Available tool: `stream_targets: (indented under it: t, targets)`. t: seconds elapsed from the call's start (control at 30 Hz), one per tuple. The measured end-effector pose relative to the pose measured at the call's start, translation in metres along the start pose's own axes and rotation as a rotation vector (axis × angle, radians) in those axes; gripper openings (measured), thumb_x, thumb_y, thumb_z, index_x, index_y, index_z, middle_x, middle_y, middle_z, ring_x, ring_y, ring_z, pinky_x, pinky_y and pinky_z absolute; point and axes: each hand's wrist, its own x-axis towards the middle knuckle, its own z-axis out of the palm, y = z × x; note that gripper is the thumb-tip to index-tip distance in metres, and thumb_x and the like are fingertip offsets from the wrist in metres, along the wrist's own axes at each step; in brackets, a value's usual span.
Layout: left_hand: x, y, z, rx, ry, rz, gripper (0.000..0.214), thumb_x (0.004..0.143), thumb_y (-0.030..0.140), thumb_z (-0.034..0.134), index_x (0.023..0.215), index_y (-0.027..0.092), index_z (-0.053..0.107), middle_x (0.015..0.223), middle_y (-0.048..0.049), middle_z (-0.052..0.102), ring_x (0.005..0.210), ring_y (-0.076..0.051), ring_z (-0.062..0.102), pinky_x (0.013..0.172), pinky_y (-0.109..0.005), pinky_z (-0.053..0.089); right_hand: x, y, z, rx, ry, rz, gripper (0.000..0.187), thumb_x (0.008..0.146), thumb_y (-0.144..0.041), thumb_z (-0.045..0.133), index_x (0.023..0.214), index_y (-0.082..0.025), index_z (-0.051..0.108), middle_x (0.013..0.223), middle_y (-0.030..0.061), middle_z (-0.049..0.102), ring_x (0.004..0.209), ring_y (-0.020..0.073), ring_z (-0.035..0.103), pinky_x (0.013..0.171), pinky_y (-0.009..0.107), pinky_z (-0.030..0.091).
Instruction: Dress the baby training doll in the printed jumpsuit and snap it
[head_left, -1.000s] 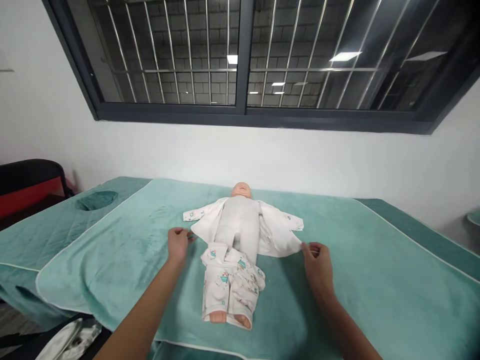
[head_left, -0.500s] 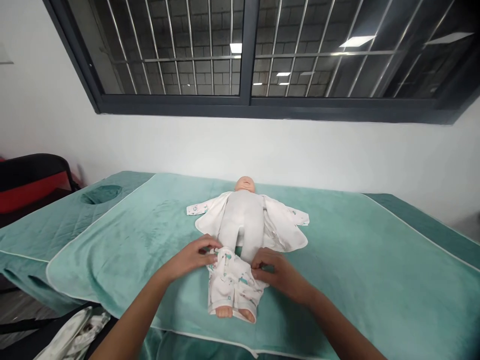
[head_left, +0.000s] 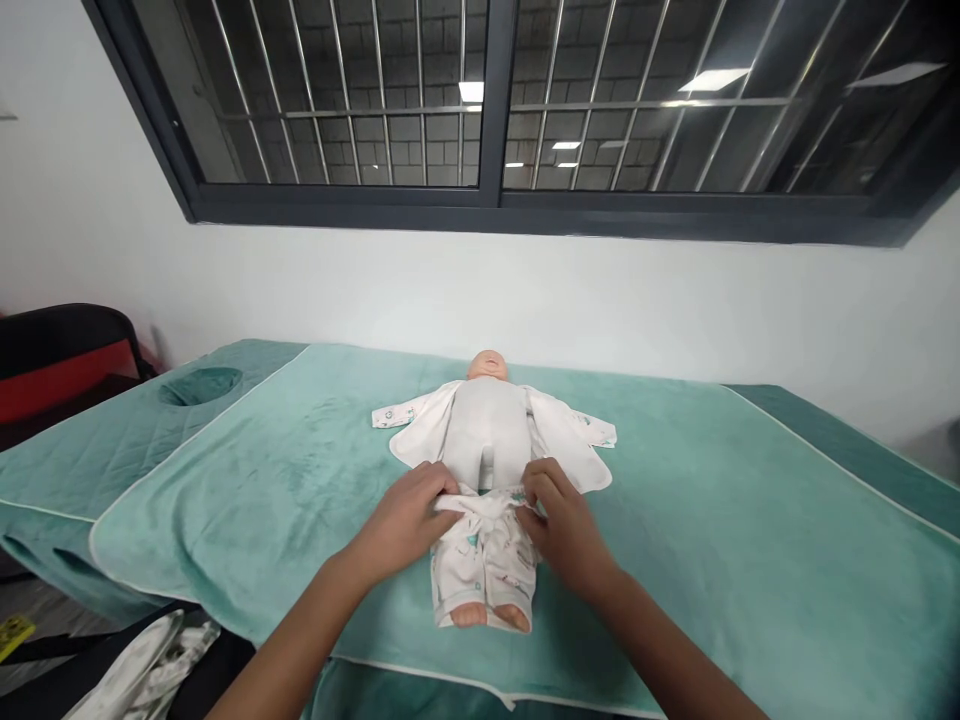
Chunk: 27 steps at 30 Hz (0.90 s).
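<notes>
A teal towel (head_left: pixel 247 490) covers a massage bed (head_left: pixel 45 470) below a white wall (head_left: pixel 675 310) and barred window (head_left: pixel 375 100). A baby doll (head_left: pixel 489 435) lies face-up mid-towel, head toward the wall. The left hand (head_left: pixel 405 520) and right hand (head_left: pixel 566 525) each clasp the waistband of the printed trousers (head_left: pixel 486 565) at the doll's hips. Bare towel spreads wide left and right; its near edge runs just past the doll's feet. A black-and-red chair (head_left: pixel 52 350) stands far left.

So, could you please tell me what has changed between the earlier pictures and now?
The left hand and right hand came in from the shirt hem, gripped the printed trousers at the waistband and pulled them up the doll's legs to the hips. The doll, open shirt and green towel lie as before.
</notes>
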Motion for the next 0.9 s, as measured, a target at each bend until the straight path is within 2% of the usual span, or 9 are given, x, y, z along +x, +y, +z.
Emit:
stream_targets:
  t: [0.13, 0.23, 0.33, 0.43, 0.5, 0.57, 0.7, 0.77, 0.9]
  targets:
    - [0.011, 0.007, 0.002, -0.127, -0.027, -0.09, 0.026, 0.088, 0.042, 0.049, 0.079, 0.019, 0.053, 0.078, 0.0019, 0.055, 0.074, -0.014, 0.049, 0.065, -0.024, 0.036, 0.007, -0.005, 0.0, 0.339, -0.06, 0.237, 0.018, 0.077, -0.008, 0.042, 0.09, -0.02, 0.047, 0.086, 0.0004, 0.054, 0.078, 0.0136, 0.049, 0.068, 0.025, 0.037]
    - [0.023, 0.013, -0.003, -0.233, -0.046, -0.136, 0.038, 0.092, 0.048, 0.04, 0.075, 0.018, 0.056, 0.07, 0.0025, 0.055, 0.067, -0.013, 0.048, 0.06, -0.023, 0.033, 0.018, -0.007, -0.009, 0.518, -0.187, 0.288, 0.016, 0.077, -0.01, 0.046, 0.089, -0.019, 0.052, 0.083, -0.0005, 0.054, 0.077, 0.0129, 0.05, 0.069, 0.025, 0.038]
    - [0.031, 0.022, -0.011, -0.265, -0.225, -0.097, 0.032, 0.089, 0.043, 0.045, 0.084, 0.02, 0.066, 0.081, 0.0015, 0.064, 0.075, -0.015, 0.054, 0.064, -0.023, 0.036, 0.026, -0.005, -0.021, 0.638, -0.304, 0.268, 0.015, 0.075, -0.011, 0.052, 0.089, -0.018, 0.056, 0.085, -0.0001, 0.054, 0.08, 0.0127, 0.05, 0.07, 0.024, 0.038]
    - [0.035, 0.031, -0.017, -0.219, -0.382, -0.053, 0.023, 0.083, 0.04, 0.056, 0.081, 0.021, 0.069, 0.085, 0.0006, 0.065, 0.076, -0.016, 0.057, 0.063, -0.023, 0.037, 0.029, -0.003, -0.032, 0.698, -0.424, 0.255, 0.013, 0.077, -0.015, 0.059, 0.09, -0.017, 0.057, 0.085, 0.0003, 0.054, 0.077, 0.0119, 0.048, 0.068, 0.024, 0.037]
    - [0.036, 0.032, -0.016, -0.142, -0.334, -0.034, 0.019, 0.08, 0.038, 0.061, 0.078, 0.021, 0.068, 0.086, -0.0001, 0.064, 0.079, -0.017, 0.057, 0.064, -0.024, 0.037, 0.029, -0.001, -0.037, 0.673, -0.482, 0.269, 0.015, 0.078, -0.019, 0.062, 0.092, -0.018, 0.056, 0.083, -0.0004, 0.051, 0.074, 0.0111, 0.045, 0.065, 0.023, 0.036]
    - [0.036, 0.03, -0.011, -0.047, -0.184, -0.012, 0.016, 0.081, 0.037, 0.062, 0.082, 0.022, 0.068, 0.087, -0.0001, 0.064, 0.084, -0.018, 0.057, 0.068, -0.025, 0.038, 0.028, -0.001, -0.04, 0.633, -0.512, 0.294, 0.019, 0.078, -0.025, 0.066, 0.093, -0.019, 0.055, 0.079, -0.0018, 0.047, 0.071, 0.0102, 0.041, 0.062, 0.022, 0.033]
    - [0.036, 0.023, 0.004, 0.138, 0.04, 0.148, 0.02, 0.089, 0.034, 0.051, 0.086, 0.022, 0.067, 0.08, -0.0015, 0.063, 0.084, -0.018, 0.054, 0.075, -0.029, 0.036, 0.033, -0.005, -0.038, 0.602, -0.513, 0.329, 0.028, 0.083, -0.042, 0.063, 0.084, -0.018, 0.05, 0.071, -0.0037, 0.039, 0.065, 0.0087, 0.034, 0.056, 0.022, 0.028]
    - [0.038, 0.024, 0.009, 0.071, 0.114, 0.166, 0.02, 0.09, 0.031, 0.049, 0.085, 0.02, 0.066, 0.08, -0.0017, 0.062, 0.082, -0.017, 0.053, 0.075, -0.029, 0.036, 0.037, -0.009, -0.034, 0.58, -0.445, 0.333, 0.031, 0.084, -0.044, 0.062, 0.079, -0.018, 0.045, 0.069, -0.0043, 0.036, 0.063, 0.0082, 0.031, 0.055, 0.022, 0.025]
    - [0.043, 0.03, 0.005, -0.292, 0.145, -0.001, 0.011, 0.086, 0.029, 0.054, 0.085, 0.019, 0.06, 0.08, 0.0012, 0.061, 0.075, -0.013, 0.055, 0.069, -0.024, 0.04, 0.045, -0.014, -0.031, 0.533, -0.388, 0.255, 0.031, 0.08, -0.04, 0.066, 0.078, -0.017, 0.046, 0.071, -0.0041, 0.036, 0.066, 0.0085, 0.032, 0.058, 0.022, 0.025]
